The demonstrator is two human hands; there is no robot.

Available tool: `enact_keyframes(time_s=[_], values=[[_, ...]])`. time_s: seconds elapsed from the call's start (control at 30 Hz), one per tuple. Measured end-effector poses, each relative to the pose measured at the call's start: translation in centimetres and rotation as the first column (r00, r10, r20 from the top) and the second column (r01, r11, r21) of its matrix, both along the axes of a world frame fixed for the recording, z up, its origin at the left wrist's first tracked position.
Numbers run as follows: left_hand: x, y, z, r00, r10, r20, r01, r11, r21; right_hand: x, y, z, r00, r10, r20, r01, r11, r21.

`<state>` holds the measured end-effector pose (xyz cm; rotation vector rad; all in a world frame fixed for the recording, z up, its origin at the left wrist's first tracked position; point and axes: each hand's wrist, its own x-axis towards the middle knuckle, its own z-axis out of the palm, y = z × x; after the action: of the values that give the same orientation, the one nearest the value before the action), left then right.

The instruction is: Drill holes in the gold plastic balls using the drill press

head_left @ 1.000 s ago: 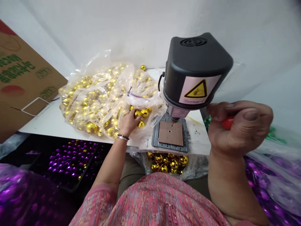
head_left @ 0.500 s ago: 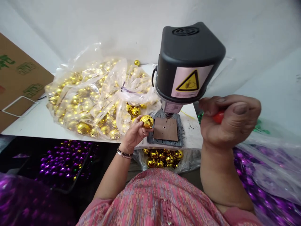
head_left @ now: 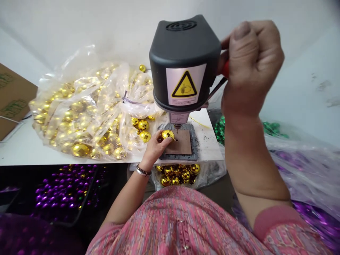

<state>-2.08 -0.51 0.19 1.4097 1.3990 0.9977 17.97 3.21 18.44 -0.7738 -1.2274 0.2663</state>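
A gold faceted ball [head_left: 168, 135] is pinched between the thumb and fingers of my left hand [head_left: 156, 147], over the left part of a brown plate [head_left: 183, 143] with a small hole. That plate lies on the grey base [head_left: 195, 152] of a drill press [head_left: 186, 46], whose chuck and thin bit hang just above and behind the ball. Raised at the right of the black motor housing, my right hand [head_left: 252, 56] is closed round a red knob [head_left: 225, 69] on a dark lever. Most of the knob is hidden by my fingers.
A large clear bag of gold balls [head_left: 79, 113] covers the left of the white table [head_left: 16, 156]. More gold balls [head_left: 177, 173] sit in a bag below the front edge. Purple balls [head_left: 61, 187] lie lower left, green ones [head_left: 273, 129] at right. A cardboard box [head_left: 14, 102] stands far left.
My left hand has brought the gold ball rightward onto the plate, near the bit. My right hand has gone up with the red knob. The camera view has shifted right.
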Motion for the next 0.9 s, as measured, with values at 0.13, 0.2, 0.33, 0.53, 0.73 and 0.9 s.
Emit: enact_keyframes(time_s=[0.13, 0.2, 0.33, 0.53, 0.73, 0.9], values=[[0.4, 0.3, -0.2, 0.997, -0.001, -0.083, -0.002, 0.999, -0.034, 0.0, 1.6, 0.6, 1.000, -0.030, 0.005, 0.030, 0.998, -0.048], [0.5, 0.4, -0.2, 0.995, -0.001, -0.097, -0.003, 0.999, -0.037, -0.1, 1.8, 0.4, 0.999, -0.053, 0.010, 0.054, 0.998, -0.021], [0.8, 0.4, 0.1, 0.991, -0.010, -0.132, 0.007, 1.000, -0.023, -0.3, 1.8, 0.0, 0.998, -0.059, -0.026, 0.059, 0.998, 0.014], [1.6, 0.5, 0.3, 0.969, -0.089, -0.233, 0.115, 0.988, 0.103, -0.5, 1.5, 0.0, 0.998, -0.019, -0.054, 0.019, 1.000, -0.005], [2.1, 0.9, -0.3, 0.927, -0.159, -0.341, 0.231, 0.956, 0.183, -0.5, 1.5, 0.1, 0.999, 0.001, -0.053, -0.001, 1.000, 0.001], [2.0, 1.1, -0.5, 0.946, -0.198, -0.255, 0.239, 0.960, 0.143, -0.2, 0.8, -0.5, 1.000, -0.002, -0.010, 0.003, 0.999, 0.033]])
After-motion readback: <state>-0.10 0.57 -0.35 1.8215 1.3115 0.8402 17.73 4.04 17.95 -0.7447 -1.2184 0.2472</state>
